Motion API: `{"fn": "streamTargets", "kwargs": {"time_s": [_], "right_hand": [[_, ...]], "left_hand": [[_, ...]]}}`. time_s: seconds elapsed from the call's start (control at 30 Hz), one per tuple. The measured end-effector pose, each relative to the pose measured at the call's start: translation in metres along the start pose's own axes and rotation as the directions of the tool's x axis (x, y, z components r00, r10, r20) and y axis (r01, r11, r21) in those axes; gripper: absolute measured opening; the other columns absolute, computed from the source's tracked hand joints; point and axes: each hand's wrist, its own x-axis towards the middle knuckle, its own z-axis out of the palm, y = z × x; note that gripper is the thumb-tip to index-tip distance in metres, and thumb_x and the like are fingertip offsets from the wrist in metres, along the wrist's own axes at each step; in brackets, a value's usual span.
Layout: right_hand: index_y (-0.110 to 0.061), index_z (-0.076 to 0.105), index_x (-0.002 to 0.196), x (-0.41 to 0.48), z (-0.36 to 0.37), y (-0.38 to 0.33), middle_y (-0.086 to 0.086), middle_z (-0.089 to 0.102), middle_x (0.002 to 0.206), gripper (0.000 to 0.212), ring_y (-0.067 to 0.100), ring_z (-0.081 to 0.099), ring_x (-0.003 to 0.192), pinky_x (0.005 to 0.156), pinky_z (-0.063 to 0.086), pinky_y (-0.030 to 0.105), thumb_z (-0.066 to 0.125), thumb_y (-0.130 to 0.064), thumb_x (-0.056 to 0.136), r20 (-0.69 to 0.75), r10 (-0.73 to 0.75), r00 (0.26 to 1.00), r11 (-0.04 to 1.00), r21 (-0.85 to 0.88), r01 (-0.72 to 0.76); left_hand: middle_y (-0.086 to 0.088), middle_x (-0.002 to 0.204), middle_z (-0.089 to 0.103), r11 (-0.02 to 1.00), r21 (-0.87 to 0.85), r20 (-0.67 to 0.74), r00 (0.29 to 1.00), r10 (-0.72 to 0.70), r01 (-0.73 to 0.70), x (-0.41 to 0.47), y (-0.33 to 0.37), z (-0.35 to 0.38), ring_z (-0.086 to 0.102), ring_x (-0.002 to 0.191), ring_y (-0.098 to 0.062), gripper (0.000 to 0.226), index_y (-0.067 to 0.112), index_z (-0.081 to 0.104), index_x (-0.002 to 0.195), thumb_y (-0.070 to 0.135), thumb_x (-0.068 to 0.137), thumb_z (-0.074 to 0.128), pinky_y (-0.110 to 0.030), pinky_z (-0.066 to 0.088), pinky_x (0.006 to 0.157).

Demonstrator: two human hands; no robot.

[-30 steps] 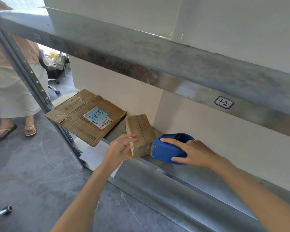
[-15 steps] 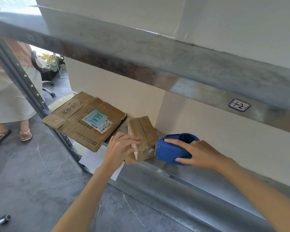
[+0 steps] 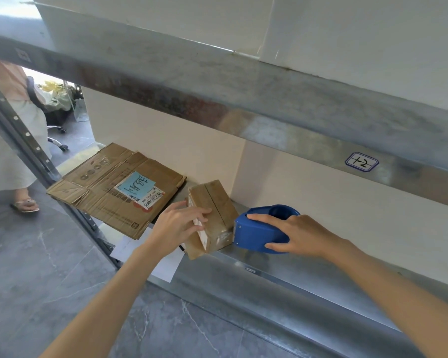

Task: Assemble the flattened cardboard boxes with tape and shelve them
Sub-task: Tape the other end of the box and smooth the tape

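Shelf (image 3: 308,277): metal, under both hands.
Flattened cardboard (image 3: 114,192): lies left of the left hand, overhanging the shelf edge.
Small box (image 3: 212,218): between the hands, on the shelf.
Tape dispenser (image 3: 259,228): blue, touching the box's right side.
Left hand (image 3: 176,226): fingers grip the box's left end.
Right hand (image 3: 295,235): clasps the dispenser.

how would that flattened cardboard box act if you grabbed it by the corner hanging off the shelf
The flattened cardboard box is creased and worn, so it would probably sag or fold rather than stay stiff. It looks thin, so likely light. Overhanging the metal shelf, it may slide off easily.
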Motion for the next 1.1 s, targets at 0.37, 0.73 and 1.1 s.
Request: {"fn": "streamTargets", "kwargs": {"time_s": [0.37, 0.73, 1.1], "right_hand": [[-0.071, -0.014, 0.135, 0.001, -0.003, -0.001, -0.025, 0.035, 0.06, 0.081, 0.004, 0.04, 0.045, 0.052, 0.026, 0.01, 0.054, -0.054, 0.093, -0.009, 0.004, 1.0, 1.0, -0.015, -0.004], [-0.073, -0.018, 0.133, 0.0, -0.002, 0.003, -0.02, 0.041, 0.066, 0.084, 0.003, 0.038, 0.045, 0.052, 0.024, 0.01, 0.054, -0.055, 0.093, -0.017, -0.015, 1.0, 1.0, -0.026, 0.015], [-0.071, -0.019, 0.134, 0.001, -0.002, 0.005, -0.018, 0.045, 0.073, 0.084, 0.004, 0.039, 0.044, 0.05, 0.026, 0.011, 0.053, -0.055, 0.093, -0.008, -0.034, 0.999, 0.998, -0.046, 0.034]], "left_hand": [[0.015, 0.12, 0.068, 0.994, 0.11, 0.057, 0.998, -0.014, 0.008, 0.01, 0.006, -0.007, 0.065, 0.112, -0.019, 0.029, 0.017, 0.074, 0.1, 0.039, 0.08, 0.076, -0.023, 0.024, 0.11], [0.019, 0.119, 0.068, 0.988, 0.133, 0.071, 0.994, -0.088, 0.078, 0.009, 0.007, -0.009, 0.061, 0.119, -0.025, 0.032, 0.023, 0.074, 0.106, 0.03, 0.077, 0.082, -0.025, 0.026, 0.108], [0.02, 0.126, 0.064, 0.984, 0.159, 0.041, 0.995, -0.091, 0.084, 0.005, 0.007, 0.0, 0.058, 0.124, -0.015, 0.039, 0.022, 0.072, 0.112, 0.044, 0.081, 0.074, -0.028, 0.026, 0.115]]}}
